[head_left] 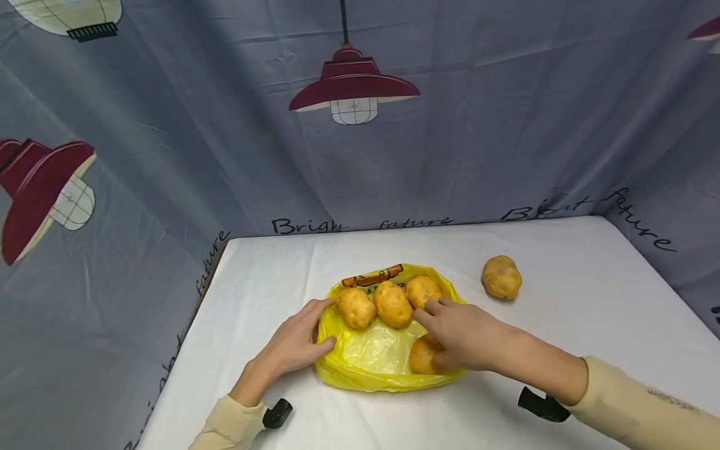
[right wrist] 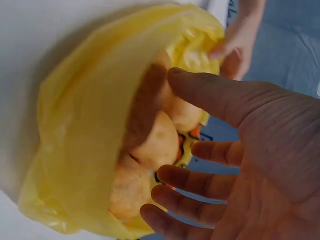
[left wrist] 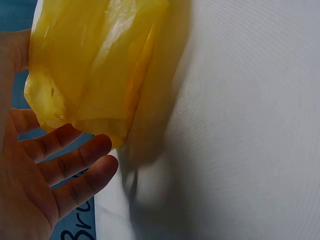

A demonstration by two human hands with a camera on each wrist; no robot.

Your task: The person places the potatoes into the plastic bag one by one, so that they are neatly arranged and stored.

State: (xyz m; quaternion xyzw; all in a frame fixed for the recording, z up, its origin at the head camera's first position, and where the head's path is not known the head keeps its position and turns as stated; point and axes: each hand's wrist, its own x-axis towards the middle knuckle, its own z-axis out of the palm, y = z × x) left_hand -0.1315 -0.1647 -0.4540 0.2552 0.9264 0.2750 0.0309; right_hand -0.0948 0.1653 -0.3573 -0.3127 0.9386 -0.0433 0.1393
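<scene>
A yellow plastic bag (head_left: 360,379) lies spread with its mouth open on the white table. Inside it, three potatoes (head_left: 392,304) sit in a row toward the back, and a single potato (head_left: 424,355) lies at the front right. My left hand (head_left: 295,337) is at the bag's left side, thumb and forefinger spread; the left wrist view has its other fingers loosely extended by the yellow plastic. Over the right side of the bag, my right hand (head_left: 464,334) partly covers the front potato. Its fingers (right wrist: 195,182) are spread apart in the right wrist view, thumb tip near that shaded potato.
Another potato (head_left: 502,277) lies outside the bag, at the table's back right. A grey curtain (head_left: 450,150) printed with lamps and lettering surrounds the white tabletop (head_left: 281,275). Dark wrist devices (head_left: 278,414) show beneath both forearms.
</scene>
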